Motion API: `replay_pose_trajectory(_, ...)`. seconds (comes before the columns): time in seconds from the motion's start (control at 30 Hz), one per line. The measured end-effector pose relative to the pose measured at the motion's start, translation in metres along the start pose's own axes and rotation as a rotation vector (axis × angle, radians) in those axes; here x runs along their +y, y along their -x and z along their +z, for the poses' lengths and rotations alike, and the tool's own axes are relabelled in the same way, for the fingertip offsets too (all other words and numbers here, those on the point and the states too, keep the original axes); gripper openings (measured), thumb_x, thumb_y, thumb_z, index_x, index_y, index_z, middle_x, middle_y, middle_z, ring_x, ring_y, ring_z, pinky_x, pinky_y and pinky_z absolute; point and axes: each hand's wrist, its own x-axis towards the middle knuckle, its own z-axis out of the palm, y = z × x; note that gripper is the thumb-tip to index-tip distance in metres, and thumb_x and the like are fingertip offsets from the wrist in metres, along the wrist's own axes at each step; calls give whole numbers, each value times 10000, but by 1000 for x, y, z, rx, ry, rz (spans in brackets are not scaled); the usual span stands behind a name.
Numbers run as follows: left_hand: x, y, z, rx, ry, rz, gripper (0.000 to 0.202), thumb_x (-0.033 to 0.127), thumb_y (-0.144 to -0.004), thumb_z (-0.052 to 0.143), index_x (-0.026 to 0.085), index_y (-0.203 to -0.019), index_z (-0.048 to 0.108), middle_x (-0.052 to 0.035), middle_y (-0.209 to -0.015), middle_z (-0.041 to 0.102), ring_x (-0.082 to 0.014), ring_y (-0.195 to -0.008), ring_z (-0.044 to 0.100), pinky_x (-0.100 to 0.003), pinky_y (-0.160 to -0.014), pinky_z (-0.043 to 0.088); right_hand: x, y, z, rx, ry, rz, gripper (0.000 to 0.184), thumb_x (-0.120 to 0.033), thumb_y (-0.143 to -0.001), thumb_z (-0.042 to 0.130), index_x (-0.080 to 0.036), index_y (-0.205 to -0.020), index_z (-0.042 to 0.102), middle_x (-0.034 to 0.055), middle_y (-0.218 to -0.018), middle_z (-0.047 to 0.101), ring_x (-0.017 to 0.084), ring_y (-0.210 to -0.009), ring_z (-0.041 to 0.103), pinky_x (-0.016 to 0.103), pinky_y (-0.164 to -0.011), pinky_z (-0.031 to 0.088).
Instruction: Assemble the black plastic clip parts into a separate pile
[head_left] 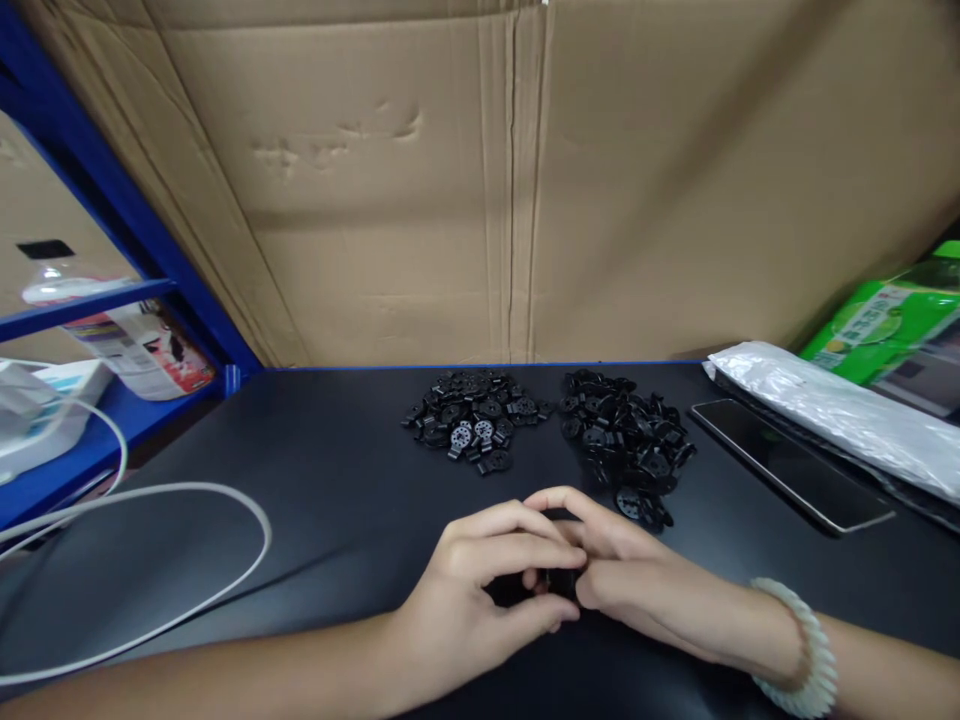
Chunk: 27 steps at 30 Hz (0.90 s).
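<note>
Near the front of the dark table, my left hand [480,585] and my right hand [652,585] meet at the fingertips. Between them is a small black plastic part [561,582], mostly hidden by the fingers of both hands. Its exact shape cannot be made out. Beyond the hands lie two heaps of small black plastic parts, several of them round discs with holes and a short tab. One heap [469,410] is straight ahead; the other heap [626,435] sits to its right, close behind my right hand.
A dark phone [787,465] and a silvery plastic package [840,410] lie at the right, before a green pack [892,320]. A white cable [262,530] loops over the table's left side. Cardboard [375,200] walls the back. A blue shelf [157,400] holds a bottle [142,350].
</note>
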Motion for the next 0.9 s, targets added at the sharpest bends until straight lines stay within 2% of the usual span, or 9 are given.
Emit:
replay_pose_trajectory(0.2,-1,-3,5,65,-40,24,229,-3,-785,610,152,-890,741,-65,-873,715,-111,-643,651,-194,-610,541,9,-4,0,-15,37,-34,504,-2,-646,442,-221,-1101,459,-14,-941,577,100,-757,562,289,-755,438)
replay_pose_trajectory(0.37,2,-6,4,89,-123,64,231,8,-720,651,141,-895,724,-80,-889,711,-127,-635,641,-211,-579,546,9,-3,3,49,-106,-31,475,-19,-654,480,-224,-1083,485,-13,-904,557,125,-847,560,287,-783,433)
replay_pose_trajectory(0.57,3,-7,2,64,-285,218,179,25,-742,655,119,-888,696,-83,-788,707,-181,-756,672,-273,-715,565,8,-3,3,150,-143,-13,548,-55,-656,512,-251,-1162,437,-13,-952,606,149,-915,609,291,-831,412)
replay_pose_trajectory(0.7,3,-6,2,27,-343,231,178,15,-760,620,119,-890,683,-73,-775,711,-161,-720,678,-240,-693,557,15,-3,1,142,-33,-32,564,-53,-684,479,-257,-1206,412,-9,-1002,600,148,-953,581,304,-865,391)
replay_pose_trajectory(0.9,2,-8,2,17,-287,111,160,39,-765,617,130,-880,682,-64,-794,713,-146,-672,678,-217,-648,559,18,1,-1,165,207,-78,538,-87,-744,433,-262,-1251,394,12,-1087,561,165,-1009,509,338,-904,362)
